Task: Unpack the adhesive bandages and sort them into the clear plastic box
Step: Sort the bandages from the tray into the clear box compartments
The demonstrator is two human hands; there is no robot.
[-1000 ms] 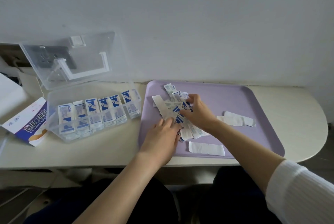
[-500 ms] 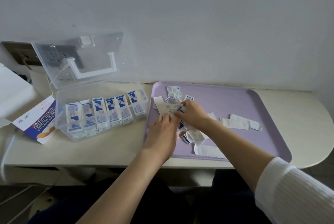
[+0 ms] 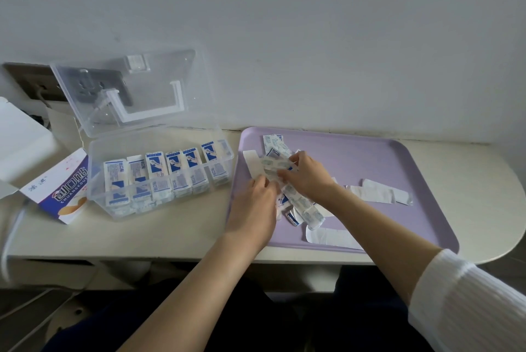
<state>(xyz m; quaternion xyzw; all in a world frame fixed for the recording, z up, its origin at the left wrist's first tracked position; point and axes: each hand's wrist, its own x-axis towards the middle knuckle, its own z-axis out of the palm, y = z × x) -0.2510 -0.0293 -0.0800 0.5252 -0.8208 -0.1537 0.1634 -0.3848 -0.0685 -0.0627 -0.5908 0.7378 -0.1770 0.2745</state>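
One tray (image 3: 370, 158) (purple) | left hand (image 3: 252, 205) — right hand (image 3: 307, 175) pinching bandages (image 3: 300, 202) | one box (image 3: 95, 172)

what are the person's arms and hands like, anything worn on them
The left hand and right hand are bare: no gloves, rings or watch show. The right arm wears a white ribbed knit sleeve that ends above the forearm. The left forearm shows no sleeve in view.
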